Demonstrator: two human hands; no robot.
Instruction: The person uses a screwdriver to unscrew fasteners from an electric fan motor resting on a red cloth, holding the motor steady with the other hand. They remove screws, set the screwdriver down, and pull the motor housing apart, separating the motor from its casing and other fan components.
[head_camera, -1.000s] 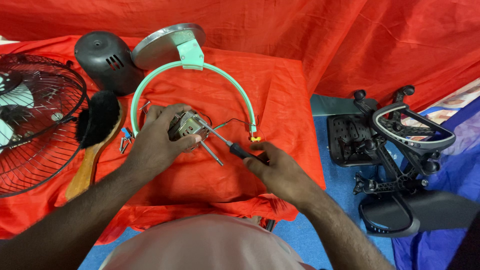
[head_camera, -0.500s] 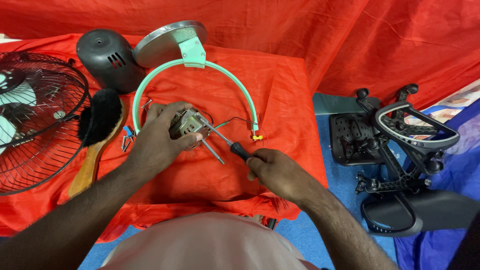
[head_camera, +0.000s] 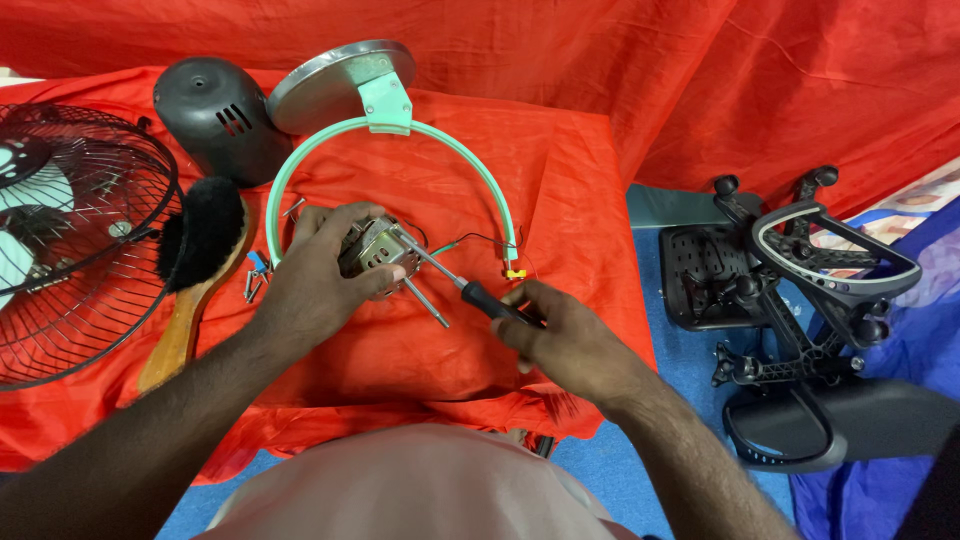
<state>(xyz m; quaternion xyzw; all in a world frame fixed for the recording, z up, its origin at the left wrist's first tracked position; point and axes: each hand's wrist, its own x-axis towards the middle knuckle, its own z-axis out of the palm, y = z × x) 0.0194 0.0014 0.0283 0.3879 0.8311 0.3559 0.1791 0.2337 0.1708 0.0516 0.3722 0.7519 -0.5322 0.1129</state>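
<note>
Left hand (head_camera: 315, 290) clamped around small metal fan motor (head_camera: 378, 258), held just above red cloth (head_camera: 560, 180) near middle of table. Motor shaft pointing down and to the right. Right hand (head_camera: 570, 335) closed on black handle of screwdriver (head_camera: 478, 297), metal tip set against motor housing. Hands apart, joined only through tool and motor. Thin wires running from motor toward yellow connector (head_camera: 515, 273), at right end of mint-green hoop (head_camera: 400, 140). Round metal base (head_camera: 330, 75) attached at far top of hoop. Dark motor cover (head_camera: 215, 115) far left. Wire fan guard (head_camera: 70, 240) at left edge; wooden brush (head_camera: 195, 270) just beside it. Loose screws (head_camera: 255, 280) near brush. Dismantled black chair parts (head_camera: 800, 300) on blue floor, right.
</note>
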